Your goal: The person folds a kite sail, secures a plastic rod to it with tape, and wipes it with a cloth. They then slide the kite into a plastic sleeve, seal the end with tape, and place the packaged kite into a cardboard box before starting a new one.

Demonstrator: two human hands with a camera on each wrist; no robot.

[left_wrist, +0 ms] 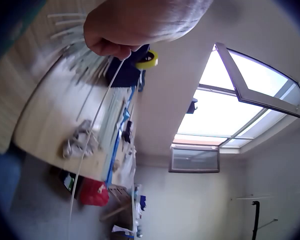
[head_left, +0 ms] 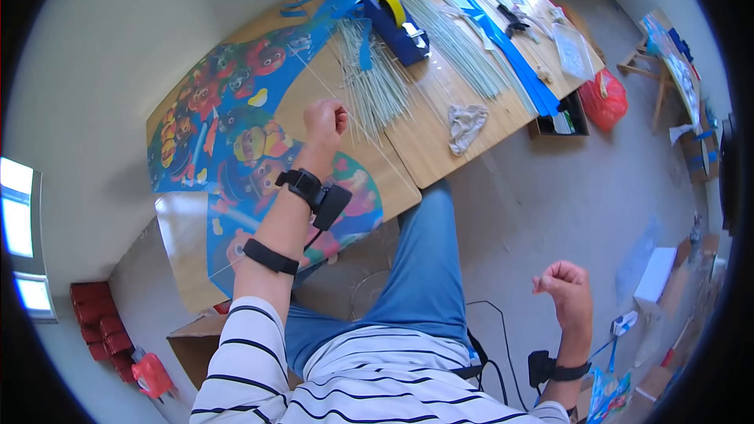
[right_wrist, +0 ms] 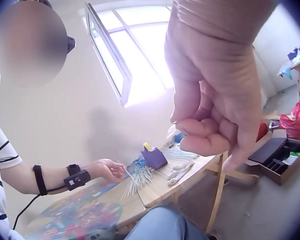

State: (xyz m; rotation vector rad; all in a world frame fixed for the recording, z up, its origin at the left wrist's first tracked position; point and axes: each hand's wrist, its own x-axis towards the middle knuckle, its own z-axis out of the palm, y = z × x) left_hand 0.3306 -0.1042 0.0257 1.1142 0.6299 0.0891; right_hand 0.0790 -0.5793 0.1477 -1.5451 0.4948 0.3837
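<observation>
My left hand [head_left: 323, 127] is raised over the table, pinching one end of a thin white rod [left_wrist: 92, 127] between thumb and fingers. In the left wrist view the rod slants down away from the fingertips. Below that hand lies a blue plastic sheet [head_left: 255, 141] printed with colourful cartoon characters. A loose pile of thin pale rods [head_left: 373, 90] sits just right of the left hand. My right hand [head_left: 567, 290] hangs in the air beside my legs, well apart from the table. Its fingers are loosely curled, and nothing shows between them in the right wrist view [right_wrist: 210, 120].
A dark blue tape dispenser [head_left: 397, 35] with yellow tape stands behind the pile. To its right lie more rods [head_left: 463, 51], blue strips [head_left: 503, 39] and a crumpled glove-like cloth [head_left: 467, 127]. A red bag [head_left: 605, 102] and an open box [head_left: 559, 127] are beside the table.
</observation>
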